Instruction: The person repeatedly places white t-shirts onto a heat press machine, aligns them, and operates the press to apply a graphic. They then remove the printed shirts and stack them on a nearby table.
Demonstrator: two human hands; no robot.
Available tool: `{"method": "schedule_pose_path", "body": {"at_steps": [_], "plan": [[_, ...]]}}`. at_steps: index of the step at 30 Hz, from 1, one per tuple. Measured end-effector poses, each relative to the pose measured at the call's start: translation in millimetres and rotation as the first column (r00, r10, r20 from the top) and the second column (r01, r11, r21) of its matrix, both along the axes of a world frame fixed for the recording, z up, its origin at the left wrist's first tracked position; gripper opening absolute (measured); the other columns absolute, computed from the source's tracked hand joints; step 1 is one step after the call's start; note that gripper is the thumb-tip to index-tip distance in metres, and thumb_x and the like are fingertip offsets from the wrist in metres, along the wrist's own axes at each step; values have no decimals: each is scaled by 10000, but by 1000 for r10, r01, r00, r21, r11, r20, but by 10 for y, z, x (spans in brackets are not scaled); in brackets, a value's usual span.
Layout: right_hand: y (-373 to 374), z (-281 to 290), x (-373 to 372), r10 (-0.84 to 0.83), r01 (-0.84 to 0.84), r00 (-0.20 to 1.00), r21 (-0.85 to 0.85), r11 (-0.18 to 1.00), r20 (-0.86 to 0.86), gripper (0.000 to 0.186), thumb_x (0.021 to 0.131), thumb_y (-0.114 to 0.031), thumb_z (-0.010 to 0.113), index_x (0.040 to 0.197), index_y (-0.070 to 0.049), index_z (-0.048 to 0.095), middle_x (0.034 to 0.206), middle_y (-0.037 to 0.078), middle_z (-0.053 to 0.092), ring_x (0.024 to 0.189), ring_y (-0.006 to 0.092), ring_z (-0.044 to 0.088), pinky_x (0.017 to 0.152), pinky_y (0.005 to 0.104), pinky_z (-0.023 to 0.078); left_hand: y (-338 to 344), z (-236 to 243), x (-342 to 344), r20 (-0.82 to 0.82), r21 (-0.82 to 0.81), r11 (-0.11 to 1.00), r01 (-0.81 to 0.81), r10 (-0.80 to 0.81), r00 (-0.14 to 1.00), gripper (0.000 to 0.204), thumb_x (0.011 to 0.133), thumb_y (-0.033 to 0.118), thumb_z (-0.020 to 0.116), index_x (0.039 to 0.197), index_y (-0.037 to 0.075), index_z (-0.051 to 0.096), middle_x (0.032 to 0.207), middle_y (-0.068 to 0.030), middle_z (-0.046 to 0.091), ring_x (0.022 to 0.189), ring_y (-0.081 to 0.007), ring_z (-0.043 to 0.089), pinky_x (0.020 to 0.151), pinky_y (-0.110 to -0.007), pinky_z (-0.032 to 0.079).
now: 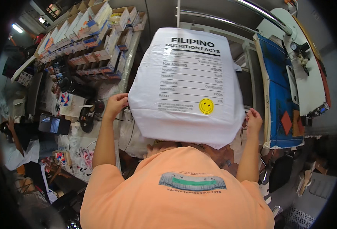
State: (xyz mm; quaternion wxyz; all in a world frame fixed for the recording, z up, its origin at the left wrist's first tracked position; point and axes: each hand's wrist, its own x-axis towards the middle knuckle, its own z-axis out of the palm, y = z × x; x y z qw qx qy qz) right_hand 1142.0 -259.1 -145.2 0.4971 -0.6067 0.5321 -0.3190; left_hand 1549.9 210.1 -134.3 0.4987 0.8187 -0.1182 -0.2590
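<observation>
A white fabric garment (183, 126) lies spread in front of me, printed with black text lines and a yellow smiley face (206, 106) near the lower right of the print. My left hand (118, 102) is closed on the fabric's left edge. My right hand (254, 119) has curled fingers at the fabric's lower right edge, pinching it; its fingertips are partly hidden. What lies under the fabric is mostly hidden.
Stacked open cardboard boxes (92, 42) fill the upper left, above a phone (54, 124) and a cluttered table (82, 149). At right stand a blue board (273, 118) and a machine (307, 72). Metal rails (229, 21) cross behind. Another person (23, 150) is at far left.
</observation>
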Motion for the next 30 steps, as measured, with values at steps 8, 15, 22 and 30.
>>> {"method": "schedule_pose_path", "body": {"at_steps": [8, 15, 22, 30], "plan": [[-227, 1814, -649, -549, 78, 824, -933, 352, -138, 326, 943, -263, 618, 1126, 5, 640, 1112, 178, 651, 963, 305, 647, 865, 395, 500, -594, 171, -1287, 848, 130, 938, 322, -273, 454, 276, 786, 86, 707, 1056, 42, 671, 1158, -128, 624, 1151, -325, 547, 1055, -491, 371], [-988, 2052, -1154, -474, -179, 522, -634, 752, -709, 645, 878, -548, 597, 1118, 49, 627, 1165, 268, 622, 1087, 453, 556, 969, 487, 422, -666, 30, -1387, 874, 191, 935, 299, -301, 383, 304, 808, 119, 689, 1106, 61, 677, 1204, -102, 613, 1187, -307, 519, 1082, -507, 328], [-742, 2102, -920, -415, -277, 552, -629, 727, -723, 609, 829, -518, 652, 1045, 51, 659, 1067, 290, 650, 1074, 466, 572, 947, 504, 433, -516, 47, -1445, 909, 181, 946, 270, -266, 321, 253, 812, 125, 667, 1058, 69, 687, 1172, -93, 630, 1142, -301, 540, 1049, -502, 349], [309, 2125, -874, -484, -390, 552, -723, 570, -679, 438, 945, -372, 575, 1023, 54, 646, 1098, 234, 654, 1067, 431, 565, 914, 503, 436, -657, 283, -1765, 899, 36, 969, 242, -138, 417, 239, 741, 86, 614, 973, 85, 669, 1039, -99, 619, 1092, -297, 529, 1011, -484, 328]]}}
